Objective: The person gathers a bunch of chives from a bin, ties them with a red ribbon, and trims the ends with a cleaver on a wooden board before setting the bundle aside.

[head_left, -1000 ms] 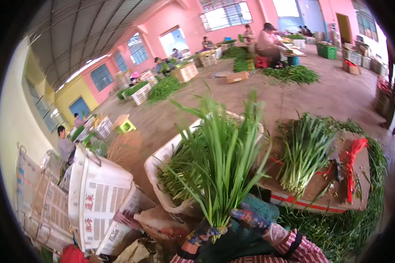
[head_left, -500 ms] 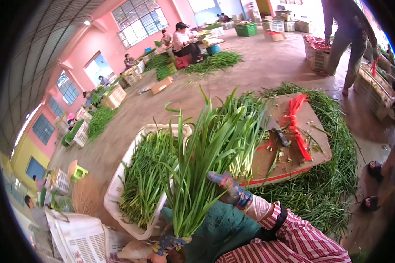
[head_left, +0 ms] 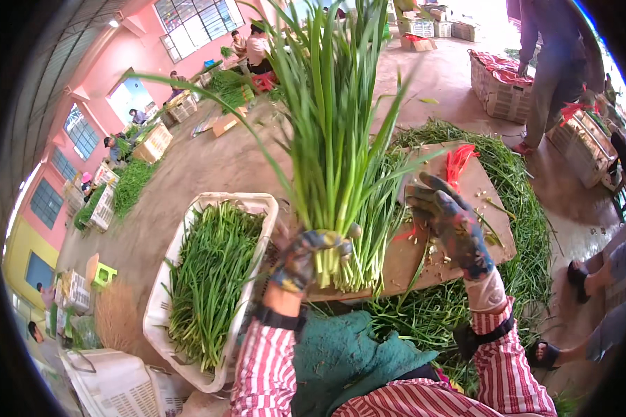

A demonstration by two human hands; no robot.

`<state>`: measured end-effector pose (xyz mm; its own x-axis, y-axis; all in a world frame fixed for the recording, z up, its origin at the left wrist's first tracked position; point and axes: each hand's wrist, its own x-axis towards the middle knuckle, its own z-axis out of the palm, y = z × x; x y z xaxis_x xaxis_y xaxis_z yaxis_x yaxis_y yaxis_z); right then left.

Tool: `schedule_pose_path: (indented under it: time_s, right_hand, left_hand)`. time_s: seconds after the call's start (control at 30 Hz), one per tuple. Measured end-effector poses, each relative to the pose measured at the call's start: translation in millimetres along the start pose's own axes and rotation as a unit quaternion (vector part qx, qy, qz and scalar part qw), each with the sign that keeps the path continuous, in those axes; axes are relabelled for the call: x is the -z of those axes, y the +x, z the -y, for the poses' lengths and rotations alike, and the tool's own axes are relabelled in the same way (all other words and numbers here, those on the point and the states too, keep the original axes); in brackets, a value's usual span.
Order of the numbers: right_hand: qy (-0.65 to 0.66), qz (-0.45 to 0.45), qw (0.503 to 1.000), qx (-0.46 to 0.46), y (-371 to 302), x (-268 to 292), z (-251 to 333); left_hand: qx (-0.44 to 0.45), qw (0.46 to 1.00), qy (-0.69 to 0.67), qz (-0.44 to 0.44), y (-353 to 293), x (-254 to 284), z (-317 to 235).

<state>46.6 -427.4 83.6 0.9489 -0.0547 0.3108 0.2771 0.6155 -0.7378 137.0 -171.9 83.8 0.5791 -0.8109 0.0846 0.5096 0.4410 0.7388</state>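
My left hand [head_left: 305, 258], in a patterned glove, is wrapped round the lower stems of an upright bunch of garlic chives [head_left: 330, 139]. Its long green leaves rise high, and pale stem ends show below the fist. Held apart above the board [head_left: 495, 233], my gloved right hand [head_left: 455, 226] is open, fingers spread, with nothing in it. More garlic chives [head_left: 368, 260] lie on the board beside the held bunch. Beyond my right hand are red ties [head_left: 459, 163], partly covered by it. The knife is hidden from view.
A white basket [head_left: 153, 299] filled with greens stands at my left. Leaf scraps [head_left: 535, 243] heap around the board. A person [head_left: 560, 62] stands at far right by crates [head_left: 497, 94]; another person's sandaled feet [head_left: 577, 281] are near right. Others sit along the pink wall.
My left hand has lifted the bunch from beside the basket up and right to the board's near edge. My right hand has moved right, over the board, and spread its fingers.
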Motion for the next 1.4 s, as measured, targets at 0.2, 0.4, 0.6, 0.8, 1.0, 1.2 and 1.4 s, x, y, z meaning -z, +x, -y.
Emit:
schedule_pose_path:
  time_s: [0.2,0.4,0.6,0.8,1.0,1.2,1.4]
  right_hand:
    - [-0.360,0.018,0.927,0.106,36,-2,-32]
    - [-0.635,0.315,0.649,0.278,105,-27,-104]
    - [-0.647,0.377,0.650,0.127,129,-7,-164]
    - [-0.667,0.399,0.622,0.092,142,13,-188]
    - [-0.602,0.437,0.647,0.168,143,47,-220]
    - [-0.350,0.342,0.871,0.039,127,18,-213]
    - [-0.573,0.129,0.717,0.374,103,-8,-114]
  left_hand:
    - [0.047,0.967,-0.240,-0.075,-11,98,106]
    - [0.056,0.967,-0.249,-0.022,-6,57,84]
    - [0.148,0.942,-0.293,-0.070,-9,91,86]
    - [-0.018,0.940,0.325,-0.106,-58,98,78]
    - [-0.106,0.888,0.343,-0.289,-65,76,44]
    - [0.077,0.848,0.479,-0.215,-18,124,101]
    - [0.184,0.795,0.562,-0.137,3,128,110]
